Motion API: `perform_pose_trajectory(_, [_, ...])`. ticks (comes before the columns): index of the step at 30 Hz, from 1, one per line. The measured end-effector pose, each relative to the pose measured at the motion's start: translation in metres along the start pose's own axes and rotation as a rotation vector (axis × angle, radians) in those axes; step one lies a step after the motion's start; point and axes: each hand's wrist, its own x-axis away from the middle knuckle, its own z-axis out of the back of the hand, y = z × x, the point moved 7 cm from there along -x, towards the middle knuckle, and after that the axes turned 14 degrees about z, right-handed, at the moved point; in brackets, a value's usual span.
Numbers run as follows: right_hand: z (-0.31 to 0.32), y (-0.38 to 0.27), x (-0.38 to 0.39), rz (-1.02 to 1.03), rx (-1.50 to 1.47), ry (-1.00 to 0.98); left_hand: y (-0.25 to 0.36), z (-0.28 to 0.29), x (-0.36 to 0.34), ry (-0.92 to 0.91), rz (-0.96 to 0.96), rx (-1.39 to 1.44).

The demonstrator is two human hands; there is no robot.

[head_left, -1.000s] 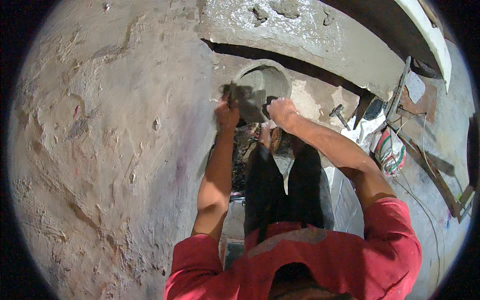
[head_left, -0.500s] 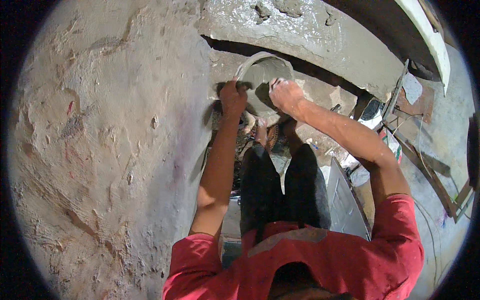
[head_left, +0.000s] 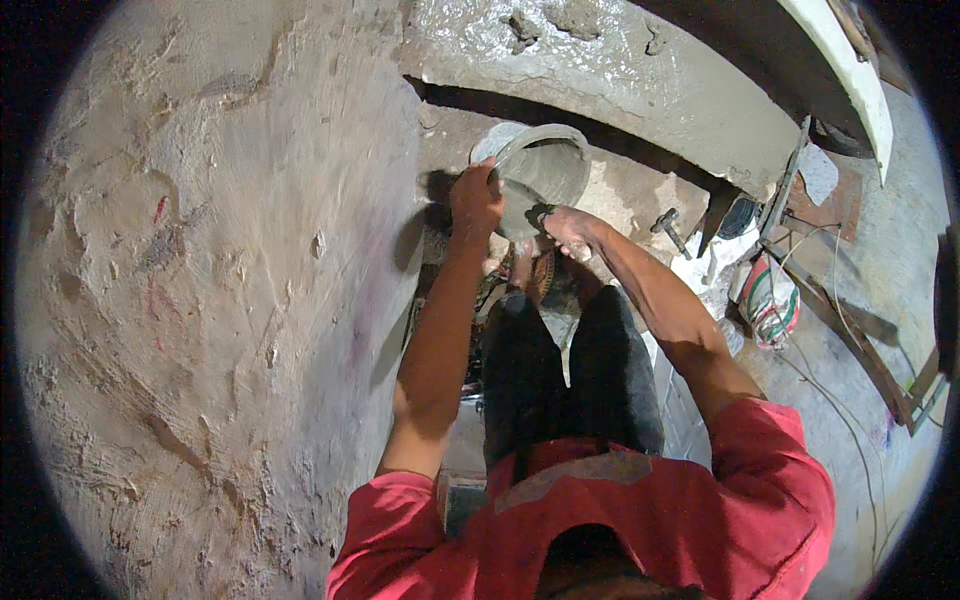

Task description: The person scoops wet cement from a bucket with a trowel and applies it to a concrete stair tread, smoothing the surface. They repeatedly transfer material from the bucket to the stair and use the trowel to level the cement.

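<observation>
A round bucket (head_left: 566,168), coated grey inside, stands tilted in front of my feet, its mouth leaning toward me. My left hand (head_left: 477,200) is closed on its left rim. Wet grey mortar (head_left: 519,204) shows at the bucket's near side. My right hand (head_left: 572,230) is closed at the near right rim, around what looks like a trowel with a dark grip (head_left: 541,212). The blade is hard to tell from the mortar. Pale smears mark the right fingers.
A rough plastered wall (head_left: 220,280) rises close on my left. Beyond the bucket runs a wet grey ledge (head_left: 600,75). To the right are a hammer (head_left: 670,228), a striped sack (head_left: 770,302), wooden bars (head_left: 845,335) and a loose cable (head_left: 850,420).
The bucket has tipped toward me, uncovering a pale round shape behind it. My right hand has moved down from inside its mouth to the near rim. My left hand has shifted slightly right.
</observation>
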Motion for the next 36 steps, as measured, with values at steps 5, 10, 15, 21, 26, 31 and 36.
perform_pose_trajectory(5, [0.026, -0.029, 0.001, 0.170, 0.447, 0.216, -0.007, 0.004, 0.002, 0.033, 0.083, 0.025])
perform_pose_trajectory(10, [0.019, -0.002, -0.021, 0.151, 0.672, 0.279, -0.004, 0.000, -0.002, 0.026, 0.135, -0.001])
perform_pose_trajectory(15, [-0.016, 0.016, -0.024, 0.093, 0.406, 0.053, 0.006, -0.008, 0.002, -0.049, 0.125, -0.017])
perform_pose_trajectory(21, [-0.018, 0.000, 0.013, 0.050, -0.364, -0.105, -0.005, -0.007, 0.004, -0.032, 0.164, 0.065])
perform_pose_trajectory(26, [0.002, 0.012, 0.081, -0.034, -0.786, -0.161, -0.037, -0.002, 0.011, -0.039, 0.447, 0.193])
perform_pose_trajectory(31, [0.032, -0.020, 0.184, 0.383, -0.722, -0.026, -0.063, 0.007, 0.049, 0.128, 0.851, 0.491])
perform_pose_trajectory(36, [0.089, -0.067, 0.277, 0.834, 0.043, 0.711, -0.046, 0.026, 0.091, 0.215, 0.870, 0.459])
